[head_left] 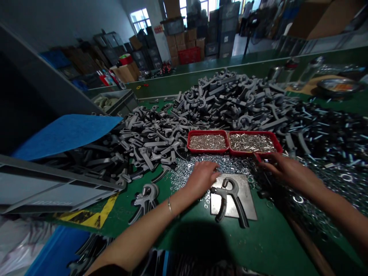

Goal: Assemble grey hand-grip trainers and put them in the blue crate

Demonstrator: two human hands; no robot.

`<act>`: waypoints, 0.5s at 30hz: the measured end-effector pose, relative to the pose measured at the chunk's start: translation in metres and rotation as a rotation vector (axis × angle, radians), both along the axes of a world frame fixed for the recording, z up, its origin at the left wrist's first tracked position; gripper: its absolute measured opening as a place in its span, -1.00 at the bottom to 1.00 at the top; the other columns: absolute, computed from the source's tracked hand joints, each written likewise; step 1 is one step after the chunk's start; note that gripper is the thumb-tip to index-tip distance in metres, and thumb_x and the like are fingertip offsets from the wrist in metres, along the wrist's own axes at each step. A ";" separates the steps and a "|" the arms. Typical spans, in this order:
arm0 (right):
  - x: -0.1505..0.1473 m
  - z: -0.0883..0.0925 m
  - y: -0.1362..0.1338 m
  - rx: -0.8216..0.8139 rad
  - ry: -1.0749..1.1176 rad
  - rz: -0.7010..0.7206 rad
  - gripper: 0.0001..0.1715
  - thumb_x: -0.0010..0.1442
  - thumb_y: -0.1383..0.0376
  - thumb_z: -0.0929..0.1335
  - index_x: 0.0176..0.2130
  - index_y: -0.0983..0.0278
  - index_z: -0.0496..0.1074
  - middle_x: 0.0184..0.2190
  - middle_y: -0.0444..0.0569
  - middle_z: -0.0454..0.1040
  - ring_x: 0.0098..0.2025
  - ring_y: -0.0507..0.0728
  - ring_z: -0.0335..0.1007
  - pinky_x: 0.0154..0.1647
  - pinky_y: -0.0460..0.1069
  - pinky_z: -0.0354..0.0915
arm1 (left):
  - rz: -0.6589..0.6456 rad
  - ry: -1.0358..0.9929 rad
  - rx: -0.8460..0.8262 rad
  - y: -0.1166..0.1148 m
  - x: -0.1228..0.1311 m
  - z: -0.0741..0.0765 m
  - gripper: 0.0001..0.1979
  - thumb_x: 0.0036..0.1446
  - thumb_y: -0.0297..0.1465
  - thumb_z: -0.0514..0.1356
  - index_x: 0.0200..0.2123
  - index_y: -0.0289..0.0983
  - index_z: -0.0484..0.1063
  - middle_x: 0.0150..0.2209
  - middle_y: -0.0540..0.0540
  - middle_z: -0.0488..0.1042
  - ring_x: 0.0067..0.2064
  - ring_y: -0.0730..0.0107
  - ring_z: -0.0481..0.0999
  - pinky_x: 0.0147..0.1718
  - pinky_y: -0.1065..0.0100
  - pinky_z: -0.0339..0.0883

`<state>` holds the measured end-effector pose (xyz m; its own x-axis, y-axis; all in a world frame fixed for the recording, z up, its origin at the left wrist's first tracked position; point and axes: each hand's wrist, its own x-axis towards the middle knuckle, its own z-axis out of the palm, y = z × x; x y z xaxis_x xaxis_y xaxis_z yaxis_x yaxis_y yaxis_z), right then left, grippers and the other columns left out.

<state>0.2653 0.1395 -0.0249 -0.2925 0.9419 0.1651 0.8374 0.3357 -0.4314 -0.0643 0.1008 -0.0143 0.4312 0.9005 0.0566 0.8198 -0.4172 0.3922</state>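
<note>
My left hand (pixel 202 176) is over loose washers (pixel 184 172), its fingers bent and a small gap between thumb and forefinger. Nothing shows in it, though some of its fingers are hidden. A grey hand grip (pixel 230 195) with a coil spring and dark handle pads lies on a square metal plate (pixel 250 205), right beside this hand. My right hand (pixel 283 168) is at the front edge of the right red tray (pixel 280 145), which holds small metal pins. Its thumb and forefinger close around a small dark-reddish thing that I cannot make out.
The left red tray (pixel 188 143) holds tiny metal pieces. Behind is a heap of grey grip parts (pixel 230 99); black parts (pixel 330 122) spread right. Another hand grip (pixel 145 201) lies left, near a grey crate (pixel 57 188). A wooden handle (pixel 309 243) slants at lower right.
</note>
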 end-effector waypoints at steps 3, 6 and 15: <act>-0.027 0.018 0.010 0.147 -0.132 0.145 -0.73 0.35 0.14 0.30 -0.17 0.22 0.53 -0.23 0.09 0.54 -0.19 0.28 0.42 -0.20 0.09 0.26 | 0.094 0.263 0.136 0.073 -0.016 0.017 -0.73 0.38 -0.45 0.01 -0.04 -0.35 0.48 -0.01 -0.25 0.51 0.08 0.18 0.44 0.12 0.19 0.24; -0.086 0.027 0.034 0.189 -0.224 0.260 -0.77 0.34 0.25 0.32 -0.30 0.27 0.52 -0.30 0.06 0.52 -0.16 0.24 0.35 -0.14 0.05 0.23 | 0.131 0.358 0.121 0.125 -0.025 0.021 -0.79 0.24 -0.57 0.12 -0.19 -0.44 0.56 -0.14 -0.36 0.56 -0.02 0.09 0.53 0.05 0.16 0.32; -0.165 -0.006 0.111 0.160 -0.351 0.229 -0.91 0.19 0.39 0.40 -0.30 0.33 0.57 -0.26 0.11 0.56 -0.09 0.26 0.34 -0.05 0.04 0.12 | 0.192 0.322 0.131 0.133 -0.034 -0.003 -0.79 0.26 -0.44 0.14 -0.19 -0.31 0.59 -0.12 -0.27 0.59 -0.03 0.12 0.56 0.00 0.20 0.34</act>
<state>0.1003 0.2507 -0.0307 -0.5549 0.8169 0.1572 0.8200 0.5690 -0.0624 -0.0985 0.2337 -0.0170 0.2699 0.9606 0.0661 0.9602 -0.2737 0.0562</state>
